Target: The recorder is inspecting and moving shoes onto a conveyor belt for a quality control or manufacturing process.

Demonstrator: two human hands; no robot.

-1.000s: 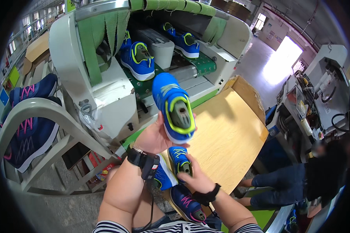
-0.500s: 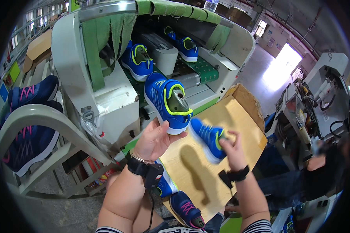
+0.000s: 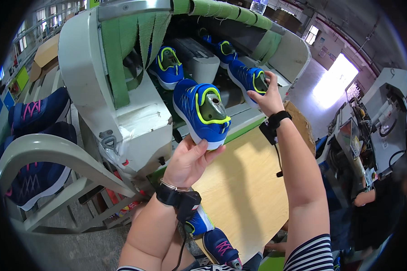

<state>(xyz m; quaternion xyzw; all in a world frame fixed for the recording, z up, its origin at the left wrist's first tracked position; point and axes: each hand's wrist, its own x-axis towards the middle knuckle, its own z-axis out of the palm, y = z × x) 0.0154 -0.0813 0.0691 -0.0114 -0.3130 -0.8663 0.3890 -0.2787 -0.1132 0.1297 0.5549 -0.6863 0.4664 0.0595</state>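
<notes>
My left hand (image 3: 188,163) grips the white heel of a blue sneaker (image 3: 188,108) with lime trim. This shoe is tilted, toe toward the machine, and a grey-green shoe last (image 3: 211,108) fills its opening. Farther right, my right hand (image 3: 271,98) has thumb and fingers around the heel of another blue sneaker (image 3: 242,76), held at the mouth of the conveyor machine (image 3: 144,124). Inside the mouth stand more blue sneakers, one on the left lane (image 3: 166,67) and one on the right (image 3: 224,49). How firmly the right-hand shoe rests on the belt is hidden.
Green fabric strips (image 3: 115,63) hang at the machine's opening. Below my hands is a wooden board (image 3: 239,180), with a navy sneaker (image 3: 219,246) at its near edge. Navy shoes (image 3: 36,176) sit on a rack at left. Another person (image 3: 375,203) is at far right.
My right hand has carried its sneaker up and forward, from above the board to the right side of the machine's mouth. My left hand still holds its shoe in nearly the same place.
</notes>
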